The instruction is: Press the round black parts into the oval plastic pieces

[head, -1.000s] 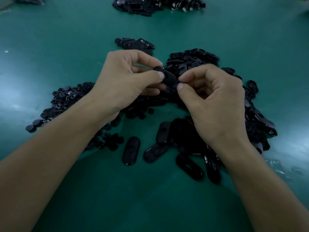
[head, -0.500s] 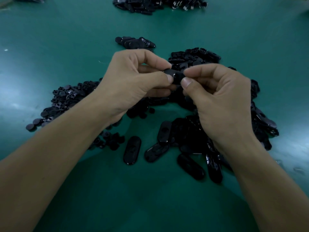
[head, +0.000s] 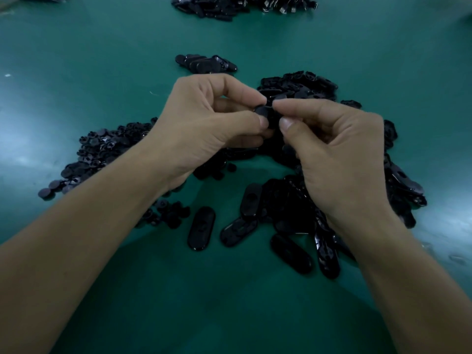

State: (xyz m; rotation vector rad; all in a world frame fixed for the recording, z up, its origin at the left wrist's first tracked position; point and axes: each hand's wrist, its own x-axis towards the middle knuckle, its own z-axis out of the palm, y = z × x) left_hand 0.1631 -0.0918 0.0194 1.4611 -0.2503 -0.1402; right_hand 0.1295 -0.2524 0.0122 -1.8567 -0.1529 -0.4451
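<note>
– Well, what takes up most of the view?
– A green surface (head: 76, 60) with black plastic on it in four lots: a long heap (head: 242, 5) at the far edge, a small stack (head: 207, 63) nearer, a big heap of oval pieces (head: 293, 88) beyond and under the right arm, and a heap of round black parts (head: 102, 154) to the left.
– Can you count them?
– Not in the heaps. At the near edge about five ovals lie flat and apart from the pile. The leftmost oval (head: 201, 228) has its long axis pointing nearly straight away from the person.
– And the hands?
– The left hand (head: 204, 131) and the right hand (head: 339, 159) meet above the middle, fingertips almost touching. Each pinches one end of a single oval piece (head: 264, 112) between thumb and forefinger, with the other fingers curled in.
– Which way does it point?
– Its long axis seems to run across, hand to hand, but only a short dark stretch shows between the fingers. Whether a round part sits in it, I cannot tell.
</note>
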